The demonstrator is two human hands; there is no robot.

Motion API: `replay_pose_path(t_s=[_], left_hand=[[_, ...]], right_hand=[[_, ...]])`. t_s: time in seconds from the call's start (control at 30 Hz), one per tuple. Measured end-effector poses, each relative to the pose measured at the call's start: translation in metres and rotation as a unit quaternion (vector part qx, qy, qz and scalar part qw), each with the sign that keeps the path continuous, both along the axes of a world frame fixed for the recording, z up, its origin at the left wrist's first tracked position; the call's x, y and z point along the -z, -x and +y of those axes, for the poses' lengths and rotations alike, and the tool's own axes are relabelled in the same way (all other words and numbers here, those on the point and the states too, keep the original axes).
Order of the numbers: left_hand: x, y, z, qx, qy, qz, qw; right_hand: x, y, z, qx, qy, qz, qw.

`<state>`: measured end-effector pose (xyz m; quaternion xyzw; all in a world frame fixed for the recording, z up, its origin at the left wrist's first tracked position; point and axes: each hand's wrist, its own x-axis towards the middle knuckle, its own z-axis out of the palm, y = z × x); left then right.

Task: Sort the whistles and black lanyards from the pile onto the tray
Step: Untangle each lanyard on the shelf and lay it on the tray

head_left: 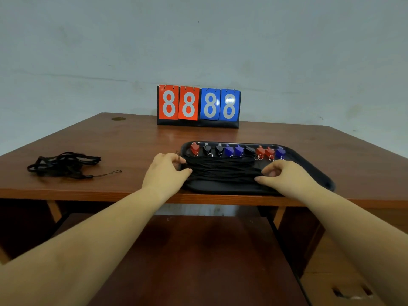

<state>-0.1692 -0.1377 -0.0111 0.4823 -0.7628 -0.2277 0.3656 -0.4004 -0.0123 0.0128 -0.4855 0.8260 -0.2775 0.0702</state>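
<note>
On counter [136, 140], right of centre: dark tray [313, 171] at near edge, carrying row of red, black and blue whistles [239, 150] along far side and bundle of black lanyards [223, 171] laid lengthwise in front. Left hand [164, 171] pinching bundle's left end, right hand [284, 174] pinching its right end, fingers curled. Well apart to left, loose tangle of black lanyards [64, 164] on bare wood; flip scoreboard [198, 106] reading 8888 upright at far edge.
</note>
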Motion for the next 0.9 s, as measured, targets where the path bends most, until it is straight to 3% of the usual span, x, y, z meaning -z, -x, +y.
replay_pose_path(t_s=[0.23,0.43,0.63,0.9], left_hand=[[-0.005,-0.055,0.01,-0.008,0.017,0.007,1.0],[0.003,-0.126,0.006,-0.054,0.07,-0.059,0.994],[0.013,-0.182,-0.016,-0.134,0.084,-0.116,0.981],[0.019,-0.206,-0.048,-0.152,0.049,-0.182,0.97]], right_hand=[[-0.018,-0.048,0.003,-0.051,0.052,0.015,0.997],[-0.024,-0.142,-0.024,-0.162,0.075,0.019,0.984],[0.012,-0.233,-0.061,-0.253,0.06,-0.001,0.966],[0.033,-0.285,-0.125,-0.209,0.055,0.025,0.976]])
